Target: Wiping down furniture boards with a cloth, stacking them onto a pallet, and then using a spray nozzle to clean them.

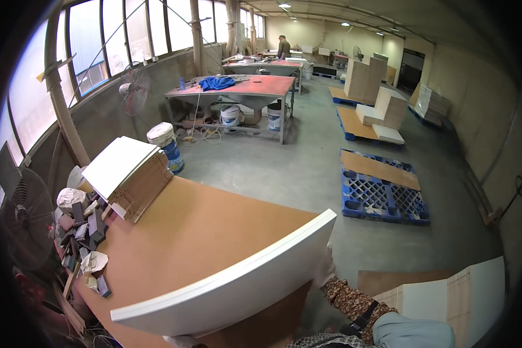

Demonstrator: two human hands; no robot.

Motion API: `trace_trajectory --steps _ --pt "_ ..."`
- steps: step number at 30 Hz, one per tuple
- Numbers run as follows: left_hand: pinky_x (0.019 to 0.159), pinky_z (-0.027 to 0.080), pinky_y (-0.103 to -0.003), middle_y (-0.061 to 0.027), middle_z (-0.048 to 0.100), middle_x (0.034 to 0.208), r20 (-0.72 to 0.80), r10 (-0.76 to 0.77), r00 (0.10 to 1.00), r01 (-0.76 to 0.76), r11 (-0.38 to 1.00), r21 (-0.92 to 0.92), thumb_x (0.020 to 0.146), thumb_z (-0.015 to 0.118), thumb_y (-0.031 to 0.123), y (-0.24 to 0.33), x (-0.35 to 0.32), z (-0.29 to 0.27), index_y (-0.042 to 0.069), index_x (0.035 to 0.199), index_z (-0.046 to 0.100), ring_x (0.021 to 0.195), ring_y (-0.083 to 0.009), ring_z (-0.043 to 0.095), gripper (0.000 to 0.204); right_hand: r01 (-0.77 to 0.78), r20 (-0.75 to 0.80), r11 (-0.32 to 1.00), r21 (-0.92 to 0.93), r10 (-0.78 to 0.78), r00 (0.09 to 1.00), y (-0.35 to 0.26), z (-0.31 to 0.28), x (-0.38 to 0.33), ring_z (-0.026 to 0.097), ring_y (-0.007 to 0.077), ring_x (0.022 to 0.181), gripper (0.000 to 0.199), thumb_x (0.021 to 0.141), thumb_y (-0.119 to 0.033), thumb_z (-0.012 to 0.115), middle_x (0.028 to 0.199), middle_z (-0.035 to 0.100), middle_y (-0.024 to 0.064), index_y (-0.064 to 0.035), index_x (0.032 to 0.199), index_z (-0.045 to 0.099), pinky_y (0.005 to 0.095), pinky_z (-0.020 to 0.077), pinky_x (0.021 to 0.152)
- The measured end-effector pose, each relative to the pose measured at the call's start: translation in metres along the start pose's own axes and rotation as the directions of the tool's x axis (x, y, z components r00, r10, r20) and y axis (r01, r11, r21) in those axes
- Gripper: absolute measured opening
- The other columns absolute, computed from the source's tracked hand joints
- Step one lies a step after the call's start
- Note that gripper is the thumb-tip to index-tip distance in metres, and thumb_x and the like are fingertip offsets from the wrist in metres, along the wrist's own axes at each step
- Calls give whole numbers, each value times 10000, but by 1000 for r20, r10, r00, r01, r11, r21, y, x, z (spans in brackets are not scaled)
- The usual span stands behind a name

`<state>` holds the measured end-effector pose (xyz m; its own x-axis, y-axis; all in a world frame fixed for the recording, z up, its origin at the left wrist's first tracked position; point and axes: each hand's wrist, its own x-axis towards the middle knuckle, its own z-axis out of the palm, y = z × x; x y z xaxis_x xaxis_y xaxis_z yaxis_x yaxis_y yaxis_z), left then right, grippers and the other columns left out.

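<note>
A long white panel is tilted up on edge above the brown-topped table, and a line along its top edge may mean two boards lie together. At its right end my right hand, in a pale glove, grips the board; its fingers are partly hidden behind it. My left hand, also gloved, holds the lower left edge and shows only in part at the picture's bottom. Beneath the panel lies the brown tabletop. A stack of white boards with drilled edges stands on its far left corner.
Sanding blocks and crumpled paper litter the table's left side, near a fan. White boards are stacked at my right. Beyond are a blue pallet, a bucket, a red-topped workbench and a distant person.
</note>
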<state>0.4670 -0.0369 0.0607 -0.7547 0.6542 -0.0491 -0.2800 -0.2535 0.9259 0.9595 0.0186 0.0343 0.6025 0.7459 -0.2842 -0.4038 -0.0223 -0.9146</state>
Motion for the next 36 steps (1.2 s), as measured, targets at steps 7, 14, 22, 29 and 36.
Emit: trace_trajectory --steps 7,14,22,29,36 --pt "955 503 -452 -212 685 1187 235 108 966 -157 967 201 1093 361 473 17 -35 77 -120 1280 599 995 -339 647 666 169 -182 984 63 -155 971 -62 -128 -17 495 295 1375 784 1074 -628 349 1566 462 171 -27 1577 377 358 410 1136" --pt "923 490 -419 -208 741 1044 333 -281 900 38 812 583 1078 275 614 23 -153 218 -147 1113 668 950 -311 657 858 43 -665 998 -43 -60 744 -170 -219 -177 431 317 1459 945 1017 -741 332 1624 378 210 -7 1612 295 374 371 1194" --pt "1046 458 -450 -271 694 1256 668 -569 480 -493 455 742 1036 236 718 -18 -350 307 -118 1261 650 1160 -405 647 959 -190 -957 976 104 150 249 -76 -416 -327 558 360 1328 1069 966 -830 261 1448 577 217 72 1514 430 394 408 1145" --pt "987 484 -527 -368 677 1123 760 -631 157 -869 277 410 990 189 762 -98 -538 287 -132 1141 696 1148 -520 632 1039 -334 -941 881 336 296 -167 10 -484 -452 590 383 1294 1024 981 -802 247 1350 641 266 78 1392 571 389 421 1123" --pt "1052 466 -480 -296 704 1149 593 -792 -147 -947 286 147 990 106 755 -130 -655 239 4 1172 750 1213 -432 636 1005 -174 -924 940 292 230 -307 164 -539 -560 545 372 1354 1046 955 -843 260 1427 603 234 33 1441 562 405 403 1140"
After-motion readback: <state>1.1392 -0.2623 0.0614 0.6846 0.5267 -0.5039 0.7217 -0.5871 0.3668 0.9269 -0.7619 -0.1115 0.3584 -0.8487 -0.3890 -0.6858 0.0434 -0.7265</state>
